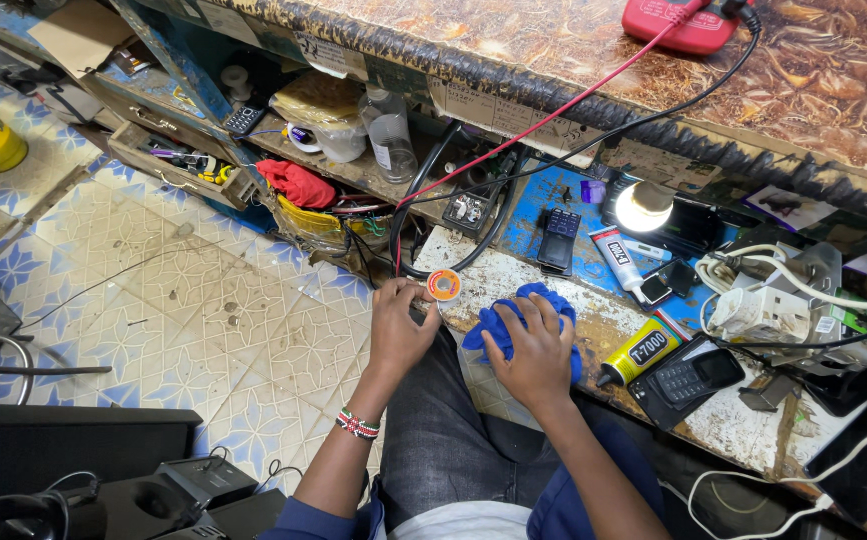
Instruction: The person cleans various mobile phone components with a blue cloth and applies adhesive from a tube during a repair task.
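the left hand (398,325) pinched a small orange solder spool (443,286) at its fingertips, on the near edge of the worn workbench (553,275). just right of the spool, the right hand (536,350) pressed down with fingers curled, gripping a blue cloth (513,310). a yellow glue tube (638,352) lay farther right, slanted.

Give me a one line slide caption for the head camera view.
At a cluttered repair bench, the left hand touches a small orange spool while the right hand presses a blue cloth.
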